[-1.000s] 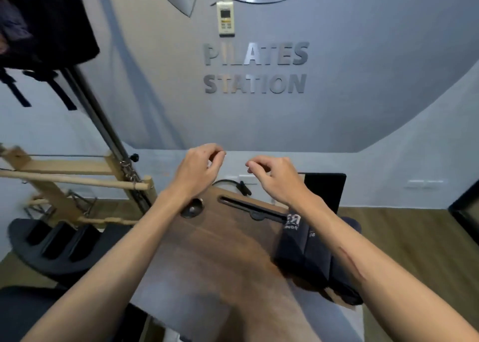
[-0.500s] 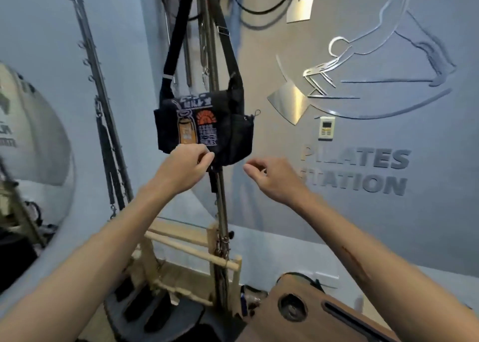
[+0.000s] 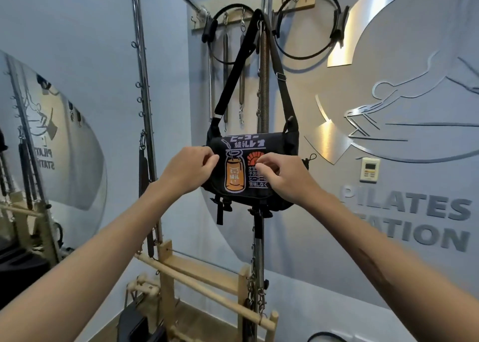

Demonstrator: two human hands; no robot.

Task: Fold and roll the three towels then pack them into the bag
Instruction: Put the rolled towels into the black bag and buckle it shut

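Note:
A black messenger bag (image 3: 234, 144) with an orange drink print hangs by its strap (image 3: 233, 77) from a hook on a vertical metal pole (image 3: 263, 64). Its front flap is down. My left hand (image 3: 186, 169) is at the flap's left edge, thumb and fingers pinched together. Over the right half of the flap is my right hand (image 3: 282, 178), its fingers curled with the tips against the fabric. I cannot tell whether either hand has hold of the flap. No towels are in view.
Springs and two black exercise rings (image 3: 311, 23) hang on the wall behind the bag. A wooden frame with dowel bars (image 3: 197, 282) stands below it. A curved mirror (image 3: 51, 147) is on the left, wall lettering and a thermostat (image 3: 369, 169) on the right.
The view swung up and left from the wooden table with dark folded towels to the hanging bag. Both hands, fingers still curled, moved forward until they reached the bag's flap.

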